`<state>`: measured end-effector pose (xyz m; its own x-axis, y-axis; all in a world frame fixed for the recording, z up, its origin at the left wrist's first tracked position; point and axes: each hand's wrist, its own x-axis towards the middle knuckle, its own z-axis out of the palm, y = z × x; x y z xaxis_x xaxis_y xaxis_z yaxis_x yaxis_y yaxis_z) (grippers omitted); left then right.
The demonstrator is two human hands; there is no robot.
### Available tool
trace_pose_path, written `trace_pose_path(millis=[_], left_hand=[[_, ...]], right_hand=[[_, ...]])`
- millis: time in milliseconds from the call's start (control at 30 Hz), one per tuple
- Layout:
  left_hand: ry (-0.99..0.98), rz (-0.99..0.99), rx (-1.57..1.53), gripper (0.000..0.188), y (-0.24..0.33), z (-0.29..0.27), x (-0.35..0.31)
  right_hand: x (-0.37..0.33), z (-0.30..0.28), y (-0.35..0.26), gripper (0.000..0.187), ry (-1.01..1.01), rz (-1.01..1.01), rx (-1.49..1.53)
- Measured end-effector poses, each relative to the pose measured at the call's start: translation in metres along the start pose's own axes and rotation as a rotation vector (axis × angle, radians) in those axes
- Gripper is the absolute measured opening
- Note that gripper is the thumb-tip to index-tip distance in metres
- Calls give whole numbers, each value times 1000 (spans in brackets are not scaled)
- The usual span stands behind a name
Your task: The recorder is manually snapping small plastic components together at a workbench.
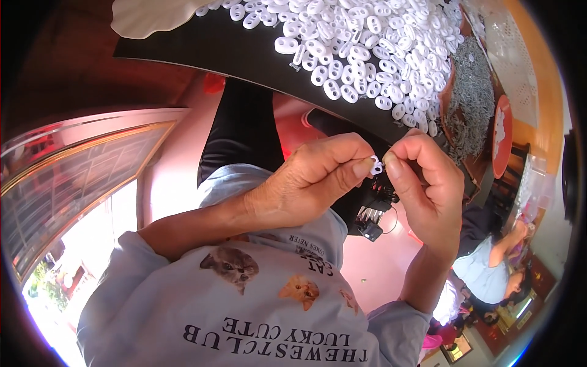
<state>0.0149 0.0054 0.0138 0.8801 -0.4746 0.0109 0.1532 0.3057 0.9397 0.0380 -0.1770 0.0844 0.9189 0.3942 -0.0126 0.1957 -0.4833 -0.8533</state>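
The person's left hand (318,177) pinches a small white oval two-hole piece (376,166) between thumb and forefinger, in the air just off the near edge of the table. The right hand (425,177) comes in from the right, thumb and forefinger drawn close together right beside the piece; whether they grip its edge or something tiny cannot be told. The piece looks like moulded plastic, so it is probably very light, stiff and a little slick, hard to break but easy to drop; its outer rim seems the best hold, with fingertips clear of the holes. Beyond the hands, a broad heap of matching white pieces (391,61) covers much of the dark tabletop (183,49). To its right lies a pile of fine grey bits (471,92), too small to identify, with a red round object (502,136) past it. At the far left sits a cream dish with a wavy rim (150,17). Well apart on the right, another person in a light blue top (486,275) is visible.
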Motion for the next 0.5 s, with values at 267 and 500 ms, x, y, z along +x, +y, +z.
trace_pose_path(millis=[267,500], left_hand=[[-13,-6,-70,16,-5,-2,-3],[-17,27,-107,16,-7,-3,-6]], right_hand=[[0,5,-1,8,25,49,35],[0,11,-7,9,22,90,27]])
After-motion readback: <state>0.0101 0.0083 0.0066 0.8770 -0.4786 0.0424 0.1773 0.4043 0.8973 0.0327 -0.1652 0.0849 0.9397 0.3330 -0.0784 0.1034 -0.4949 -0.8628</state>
